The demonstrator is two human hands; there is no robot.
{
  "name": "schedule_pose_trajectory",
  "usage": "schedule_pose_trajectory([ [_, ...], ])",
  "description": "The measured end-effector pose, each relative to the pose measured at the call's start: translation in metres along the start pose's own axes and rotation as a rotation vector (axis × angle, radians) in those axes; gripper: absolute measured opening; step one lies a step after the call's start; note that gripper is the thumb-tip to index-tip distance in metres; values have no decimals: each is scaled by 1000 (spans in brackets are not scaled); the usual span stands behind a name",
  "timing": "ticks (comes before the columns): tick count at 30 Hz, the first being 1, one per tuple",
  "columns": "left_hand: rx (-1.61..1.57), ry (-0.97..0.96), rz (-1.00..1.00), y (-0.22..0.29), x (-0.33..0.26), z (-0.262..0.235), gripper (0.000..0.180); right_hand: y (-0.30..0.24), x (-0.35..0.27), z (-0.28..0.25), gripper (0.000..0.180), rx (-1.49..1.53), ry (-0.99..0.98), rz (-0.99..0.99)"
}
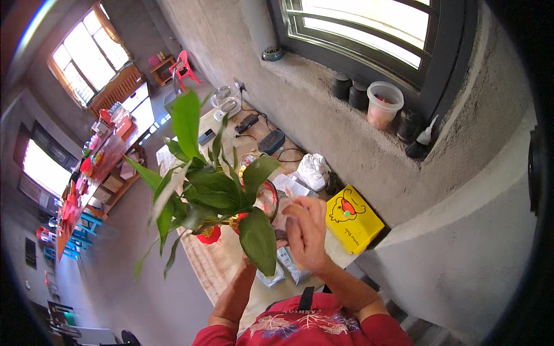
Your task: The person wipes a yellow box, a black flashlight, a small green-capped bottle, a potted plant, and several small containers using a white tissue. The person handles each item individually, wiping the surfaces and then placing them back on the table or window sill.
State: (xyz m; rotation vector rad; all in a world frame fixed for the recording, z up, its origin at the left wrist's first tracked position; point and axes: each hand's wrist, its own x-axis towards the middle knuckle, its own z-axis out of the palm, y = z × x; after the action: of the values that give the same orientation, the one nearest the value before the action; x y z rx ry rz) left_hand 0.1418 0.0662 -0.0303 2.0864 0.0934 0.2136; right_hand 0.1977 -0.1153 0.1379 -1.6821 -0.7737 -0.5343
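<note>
Leaves (213,190) hide left hand; right hand (307,230) covers glass vase (270,199).

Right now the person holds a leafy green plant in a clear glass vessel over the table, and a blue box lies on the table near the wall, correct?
Not quite: the box is yellow, not blue, as the head view shows. The rest holds: the right hand is on the clear glass vessel with the leafy green plant, over the table. The left hand is hidden behind the leaves.

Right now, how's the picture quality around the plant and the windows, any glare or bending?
Head view: the windows are blown out white; the sill wall bends with fisheye curve; black vignette rings the rim; the leafy plant looks sharp; the right hand is slightly soft.
</note>
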Motion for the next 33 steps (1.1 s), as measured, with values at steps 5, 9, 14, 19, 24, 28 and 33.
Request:
schedule_pose_trajectory([
  [5,-473,-75,5,51,-27,-16,77,9,22,11,20,248,-130,160],
  [9,-680,-126,-5,69,-38,-28,76,12,49,18,21,673,-468,436],
  [14,-795,-84,-8,82,-47,-31,75,8,37,9,25,469,-591,414],
  [19,-739,55,12,92,-47,-28,74,-13,-19,-4,39,321,-211,134],
  [24,-296,93,25,49,-44,-20,89,-33,-67,-5,45,8,-99,-96],
  [28,-251,141,100,54,-48,-15,83,-25,-66,-9,41,-80,-116,-138],
  [33,-833,-107,103,69,-40,-23,60,-6,-23,-19,43,262,-260,79],
])
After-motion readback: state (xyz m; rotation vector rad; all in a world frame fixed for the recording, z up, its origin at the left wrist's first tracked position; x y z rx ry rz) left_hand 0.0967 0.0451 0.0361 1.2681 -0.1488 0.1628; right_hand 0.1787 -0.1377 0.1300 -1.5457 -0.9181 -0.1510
